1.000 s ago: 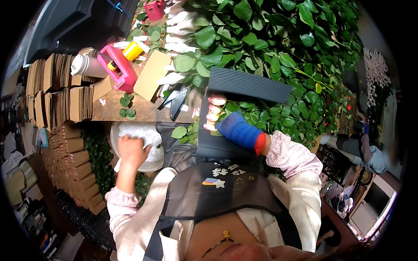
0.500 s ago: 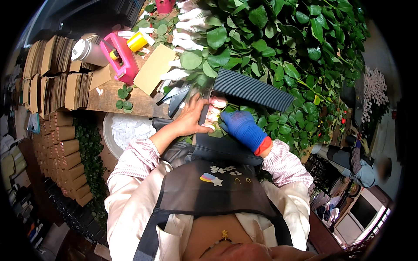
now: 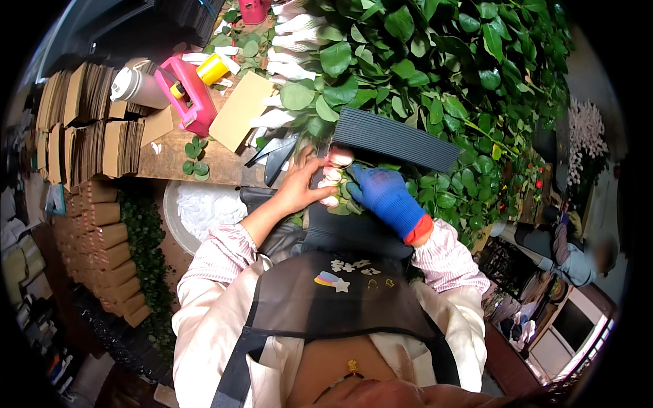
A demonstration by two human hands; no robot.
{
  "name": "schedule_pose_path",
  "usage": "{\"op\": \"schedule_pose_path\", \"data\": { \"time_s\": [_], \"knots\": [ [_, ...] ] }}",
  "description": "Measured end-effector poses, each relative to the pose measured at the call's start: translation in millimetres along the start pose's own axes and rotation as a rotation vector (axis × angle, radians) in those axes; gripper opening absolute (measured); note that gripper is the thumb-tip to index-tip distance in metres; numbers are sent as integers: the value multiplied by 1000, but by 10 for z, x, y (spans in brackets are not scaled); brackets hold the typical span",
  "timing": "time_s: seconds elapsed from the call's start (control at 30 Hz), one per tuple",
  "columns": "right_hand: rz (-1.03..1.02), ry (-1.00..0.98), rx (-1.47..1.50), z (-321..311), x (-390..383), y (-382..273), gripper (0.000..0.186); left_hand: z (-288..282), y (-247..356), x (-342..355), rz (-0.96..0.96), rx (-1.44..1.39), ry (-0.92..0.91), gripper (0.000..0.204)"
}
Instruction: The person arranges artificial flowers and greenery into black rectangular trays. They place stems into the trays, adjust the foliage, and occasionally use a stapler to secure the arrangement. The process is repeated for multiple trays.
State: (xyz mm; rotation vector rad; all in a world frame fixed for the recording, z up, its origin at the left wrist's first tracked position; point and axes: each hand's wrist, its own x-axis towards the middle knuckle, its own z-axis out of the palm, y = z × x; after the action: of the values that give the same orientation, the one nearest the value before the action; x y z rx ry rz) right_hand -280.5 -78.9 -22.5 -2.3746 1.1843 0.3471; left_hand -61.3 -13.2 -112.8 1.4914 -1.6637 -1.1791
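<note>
Pink roses (image 3: 332,175) are framed by the left hand (image 3: 300,186), fingers spread.
Opposite, they are flanked by the blue-gloved right hand (image 3: 384,195); its grip cannot be told.

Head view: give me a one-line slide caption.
Bare left hand and blue-gloved right hand flank a row of pink blooms beside massed leaves.

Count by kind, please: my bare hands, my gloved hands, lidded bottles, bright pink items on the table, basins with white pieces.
Bare left hand: 1
Blue-gloved right hand: 1
Lidded bottle: 1
Bright pink items: 2
Basin with white pieces: 1
Total: 6
</note>
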Motion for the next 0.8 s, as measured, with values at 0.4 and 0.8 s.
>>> {"op": "schedule_pose_path", "data": {
  "time_s": [0.4,0.8],
  "knots": [
    [113,-5,-64,35,13,35,31,129,96,111,-82,-64,118,35],
    [76,12,0,-74,177,35,28,114,175,159,-35,-29,130,64]
  ]
}}
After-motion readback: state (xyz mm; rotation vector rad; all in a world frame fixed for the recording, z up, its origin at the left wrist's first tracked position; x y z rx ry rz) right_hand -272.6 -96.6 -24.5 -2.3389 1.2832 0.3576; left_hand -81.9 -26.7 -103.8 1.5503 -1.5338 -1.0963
